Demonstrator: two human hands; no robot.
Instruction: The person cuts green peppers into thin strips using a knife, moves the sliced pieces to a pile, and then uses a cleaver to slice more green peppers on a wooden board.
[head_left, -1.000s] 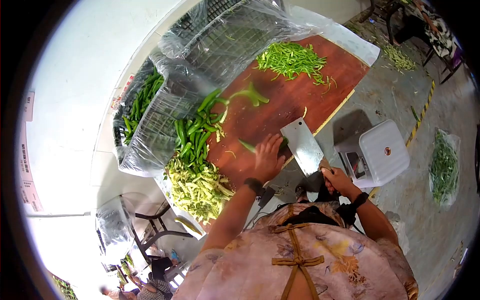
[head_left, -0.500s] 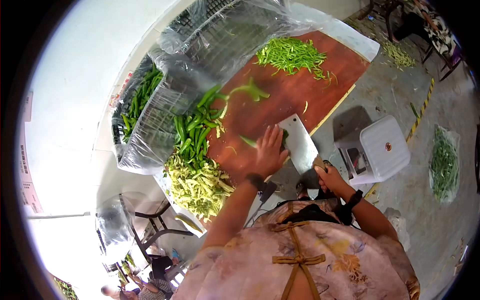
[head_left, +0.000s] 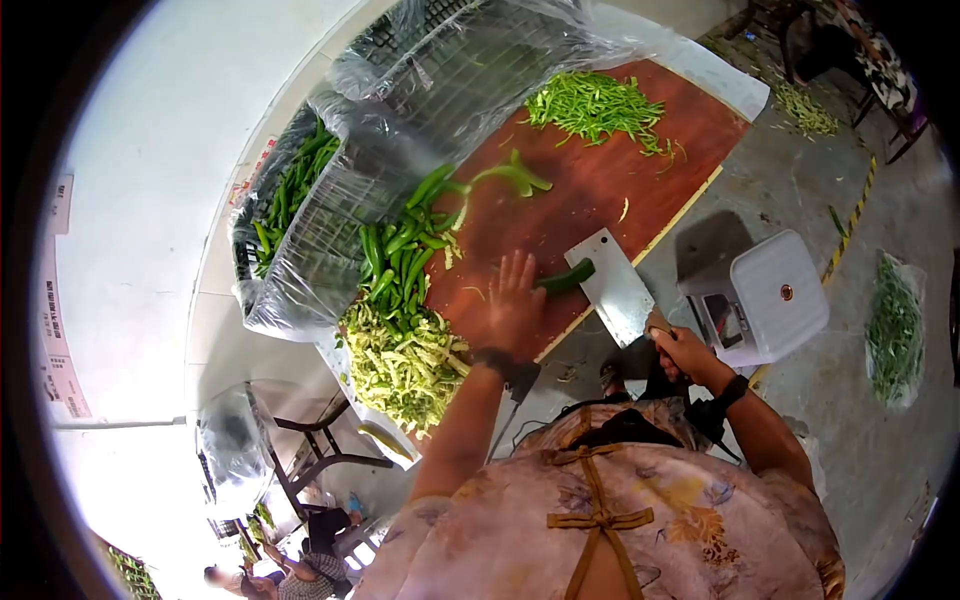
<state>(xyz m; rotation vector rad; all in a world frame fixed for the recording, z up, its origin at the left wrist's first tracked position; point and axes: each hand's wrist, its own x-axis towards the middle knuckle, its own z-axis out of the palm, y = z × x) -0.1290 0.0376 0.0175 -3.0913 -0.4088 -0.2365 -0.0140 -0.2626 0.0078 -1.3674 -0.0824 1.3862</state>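
My right hand (head_left: pixel 686 356) is closed round the wooden handle of a cleaver (head_left: pixel 612 290), its broad blade lying over the near edge of the reddish-brown board (head_left: pixel 560 215). Against the blade's left side is a green pepper (head_left: pixel 568 278). To the left of that pepper, my left hand (head_left: pixel 516 308) is stretched out flat over the board, fingers spread, somewhat blurred. Several whole green peppers (head_left: pixel 400 255) lie in a heap at the board's left, above a pile of pale pepper cores (head_left: pixel 400 365). Split pepper pieces (head_left: pixel 515 178) rest farther up.
Shredded green pepper (head_left: pixel 598 105) is piled at the board's far end. Plastic-lined crates (head_left: pixel 340 220) stand along the left, one holding peppers. A white scale (head_left: pixel 780 290) and a bag of greens (head_left: pixel 895 330) are at right. People sit at lower left (head_left: pixel 310 575).
My left hand has drawn back left from beside the blade, uncovering more of the green pepper. The cleaver and right hand stay nearly in place as the view shifts slightly.
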